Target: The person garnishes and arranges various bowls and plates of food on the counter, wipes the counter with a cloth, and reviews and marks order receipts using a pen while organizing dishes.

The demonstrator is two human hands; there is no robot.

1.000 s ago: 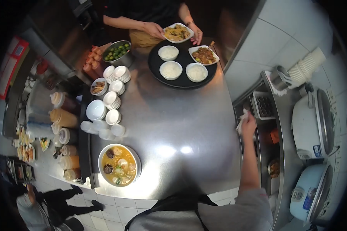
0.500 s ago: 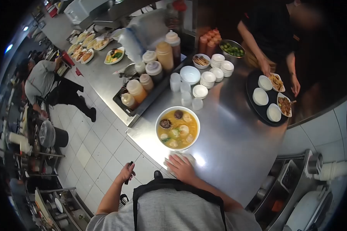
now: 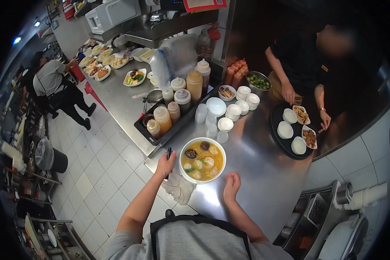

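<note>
Soup bowl sits upright on steel counter, close to its near-left edge; L hand, just left of bowl's rim, is clamped on a dark slim object (can't make out what; contact w/ bowl unclear too); R hand is near bowl's right side, fingers curled, can't tell if anything's within; crumpled cloth lies along near edge, btwn L hand & bowl's near side; clear cups crowd bowl's far side, squeeze bottles stand far left; widest steel stretch spreads right, reaching black tray by far-right edge; tiled floor drops away left.
</note>
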